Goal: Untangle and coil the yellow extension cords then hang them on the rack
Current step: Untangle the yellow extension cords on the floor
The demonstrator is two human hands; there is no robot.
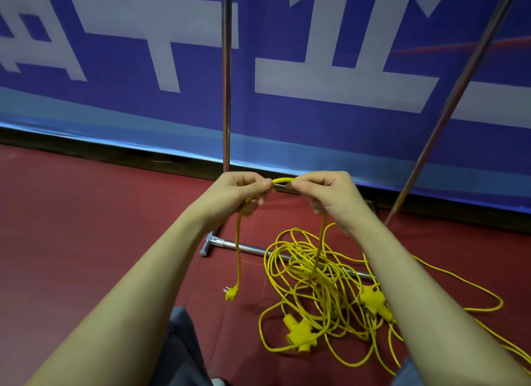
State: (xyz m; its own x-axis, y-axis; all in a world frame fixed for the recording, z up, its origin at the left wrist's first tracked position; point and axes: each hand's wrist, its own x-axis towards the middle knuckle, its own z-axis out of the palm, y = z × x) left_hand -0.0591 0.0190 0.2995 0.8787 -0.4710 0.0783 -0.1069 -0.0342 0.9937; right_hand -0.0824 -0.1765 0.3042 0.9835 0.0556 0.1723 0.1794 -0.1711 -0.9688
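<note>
1. Currently both hands are holding one yellow cord (283,180) up in front of the rack's left upright pole (226,78), above the red floor (86,213).
2. Left hand (238,194): grip is pinching the cord between thumb and curled fingers. The cord's free end is hanging down from this hand, ending in a yellow plug (232,293) that is dangling over the floor, metal prongs showing.
3. Right hand (324,193): grip is also pinching the same cord, fingers curled round it. A short arc of cord is bridging the two hands.
4. From the right hand the cord is dropping straight down into the tangled yellow pile (313,285) on the floor.
5. Pile is lying across the rack's base bar (247,247), loops overlapping; cannot tell how many cords are in it.
6. Two yellow multi-outlet sockets are sitting in the pile: one (298,332) at its near edge, the other (372,299) partly hidden by the right forearm.
7. More loops are trailing off toward the right edge of the floor.
8. Second rack pole (448,109) is standing at a slant on the right; blue banner (316,118) with white characters is hanging behind.
</note>
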